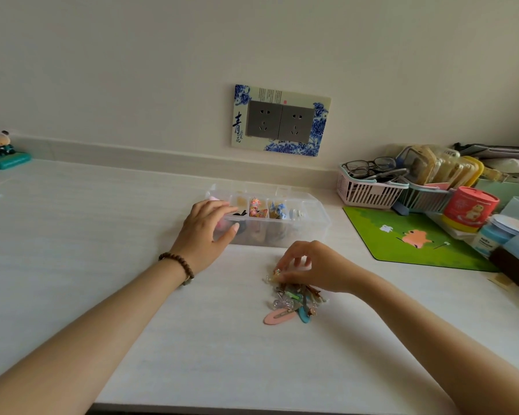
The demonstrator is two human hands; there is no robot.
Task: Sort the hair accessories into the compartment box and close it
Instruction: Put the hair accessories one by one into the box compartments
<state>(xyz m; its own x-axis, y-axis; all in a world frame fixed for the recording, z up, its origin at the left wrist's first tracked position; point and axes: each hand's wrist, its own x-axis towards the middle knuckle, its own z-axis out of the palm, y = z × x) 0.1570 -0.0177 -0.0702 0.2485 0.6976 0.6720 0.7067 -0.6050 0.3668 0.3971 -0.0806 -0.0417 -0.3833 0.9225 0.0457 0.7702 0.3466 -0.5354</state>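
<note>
A clear plastic compartment box (312, 226) stands open on the white desk, with small clips in several of its compartments. My left hand (206, 232) rests on the box's left end, thumb against its front wall. In front of the box lies a pile of hair accessories (294, 298), with a pink snap clip (279, 317) and a teal clip (303, 316) at its near edge. My right hand (309, 266) is at the top of the pile, its fingertips pinched on a small pale glittery clip (274, 275).
A green mouse mat (402, 235) lies to the right of the box. Behind it stand a pink basket (366, 193) with glasses, a red tub (468, 208) and more clutter. A small figurine (0, 148) sits far left. A wall socket (280, 119) is above the box.
</note>
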